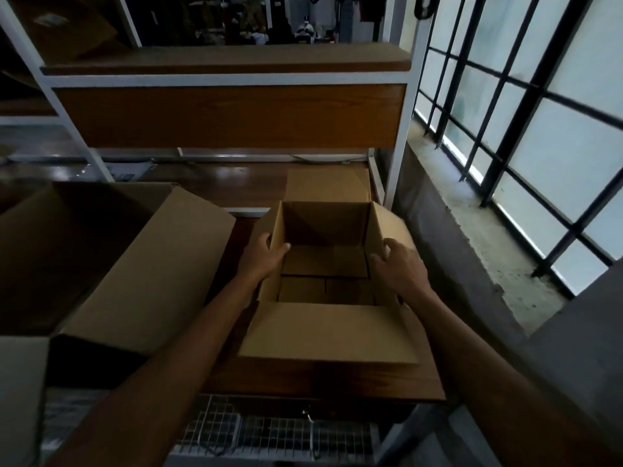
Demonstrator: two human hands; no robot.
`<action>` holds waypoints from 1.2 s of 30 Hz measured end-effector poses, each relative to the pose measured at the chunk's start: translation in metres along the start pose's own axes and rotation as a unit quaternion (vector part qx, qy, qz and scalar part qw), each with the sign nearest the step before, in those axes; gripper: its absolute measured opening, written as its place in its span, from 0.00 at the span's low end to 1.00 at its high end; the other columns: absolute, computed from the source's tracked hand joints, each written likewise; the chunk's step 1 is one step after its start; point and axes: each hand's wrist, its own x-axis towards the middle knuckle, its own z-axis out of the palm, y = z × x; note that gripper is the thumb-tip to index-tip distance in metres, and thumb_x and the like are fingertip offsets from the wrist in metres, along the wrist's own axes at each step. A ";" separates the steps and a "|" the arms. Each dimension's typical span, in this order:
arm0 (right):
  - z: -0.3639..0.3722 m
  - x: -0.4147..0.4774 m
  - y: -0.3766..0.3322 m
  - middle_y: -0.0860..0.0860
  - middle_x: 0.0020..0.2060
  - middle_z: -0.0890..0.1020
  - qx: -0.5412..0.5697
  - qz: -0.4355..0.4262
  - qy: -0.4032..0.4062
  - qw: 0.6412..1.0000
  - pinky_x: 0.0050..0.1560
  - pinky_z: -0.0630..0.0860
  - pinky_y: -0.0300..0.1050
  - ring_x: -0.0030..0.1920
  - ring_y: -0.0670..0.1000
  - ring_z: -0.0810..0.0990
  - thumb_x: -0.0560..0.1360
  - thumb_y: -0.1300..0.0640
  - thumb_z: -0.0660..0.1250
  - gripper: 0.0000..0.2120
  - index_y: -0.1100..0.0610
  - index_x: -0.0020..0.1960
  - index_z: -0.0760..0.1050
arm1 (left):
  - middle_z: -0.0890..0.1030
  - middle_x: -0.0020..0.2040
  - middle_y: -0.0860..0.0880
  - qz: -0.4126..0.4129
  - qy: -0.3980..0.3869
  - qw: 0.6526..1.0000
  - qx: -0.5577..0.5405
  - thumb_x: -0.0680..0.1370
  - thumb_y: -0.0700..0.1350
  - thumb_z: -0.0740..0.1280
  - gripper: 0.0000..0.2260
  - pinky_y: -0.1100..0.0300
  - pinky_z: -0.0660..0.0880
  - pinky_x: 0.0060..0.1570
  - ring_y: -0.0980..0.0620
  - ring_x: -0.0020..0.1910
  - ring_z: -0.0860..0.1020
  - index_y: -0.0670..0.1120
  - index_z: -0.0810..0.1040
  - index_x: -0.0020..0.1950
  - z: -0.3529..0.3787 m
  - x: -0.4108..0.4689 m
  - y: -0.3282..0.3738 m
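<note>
At the far left of the table (320,379) a large box (145,271) of brown cardboard lies open, its broad flap sloping towards the middle. Just right of it the left hand (263,256) reaches forward on a bare arm and takes the left wall of the small box (328,332). Its grip is closed on that wall, with the thumb hooked over the rim to the inside and the fingers behind on the outside.

The small box stands upright on the table right of centre, near the front edge, with its top open. Its near flap is folded down towards the person, its far flap stands up behind, and its folded bottom flaps show inside. On its right side the right hand (397,267) holds the right wall and flap, its grip curled round the cardboard at the rim.

Behind the boxes rises a shelf unit (229,116) with a white frame and wooden boards. Below the table's front edge a wire grid (276,433) shows. Further right a concrete sill (488,251) runs beneath a window (539,136) of pale panes crossed by dark bars.
</note>
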 end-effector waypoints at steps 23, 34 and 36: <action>0.045 -0.196 -0.126 0.59 0.75 0.67 -0.167 -0.124 0.052 0.977 0.72 0.58 0.68 0.77 0.61 0.58 0.81 0.46 0.58 0.20 0.55 0.66 0.75 | 0.56 0.80 0.42 0.274 0.006 0.958 0.088 0.82 0.58 0.56 0.27 0.43 0.61 0.74 0.43 0.79 0.54 0.45 0.61 0.78 -0.055 -0.164 -0.087; 0.144 -0.442 -0.286 0.56 0.77 0.63 0.114 -0.220 -0.068 0.966 0.71 0.63 0.49 0.77 0.55 0.60 0.79 0.46 0.60 0.27 0.56 0.74 0.68 | 0.62 0.78 0.49 0.113 0.190 0.975 -0.013 0.80 0.65 0.52 0.32 0.63 0.55 0.73 0.53 0.78 0.58 0.46 0.66 0.76 -0.198 -0.393 -0.309; 0.159 -0.471 -0.311 0.53 0.79 0.60 0.113 -0.237 -0.125 0.957 0.72 0.61 0.50 0.78 0.53 0.58 0.78 0.44 0.59 0.29 0.54 0.76 0.64 | 0.64 0.77 0.48 0.083 0.217 0.973 0.003 0.81 0.60 0.55 0.27 0.67 0.55 0.71 0.51 0.77 0.61 0.46 0.68 0.75 -0.228 -0.424 -0.339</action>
